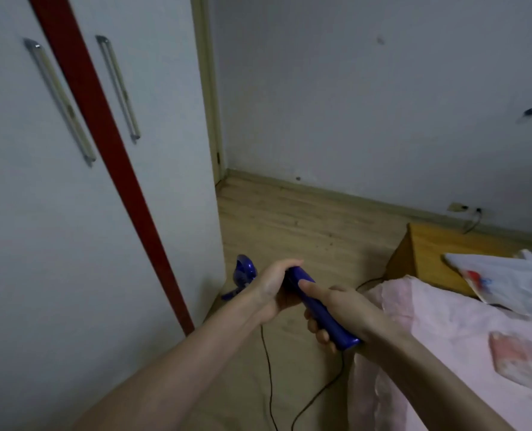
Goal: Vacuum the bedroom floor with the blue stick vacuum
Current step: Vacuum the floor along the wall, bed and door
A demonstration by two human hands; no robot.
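Observation:
The blue stick vacuum's handle (317,309) slants across the lower middle of the view. My left hand (275,287) grips its upper end. My right hand (336,309) curls round the handle lower down, with the thumb lying along the top. Past my left hand, the vacuum's blue body (243,272) shows low beside the wardrobe; its floor head is hidden. A black cord (269,377) trails from the handle's end across the wooden floor (289,222).
A white wardrobe (72,213) with a red strip fills the left. A bed with a pink cover (445,353) and a wooden nightstand (429,250) stand at the right. A wall socket (463,208) sits at the skirting. Bare floor reaches to the far corner.

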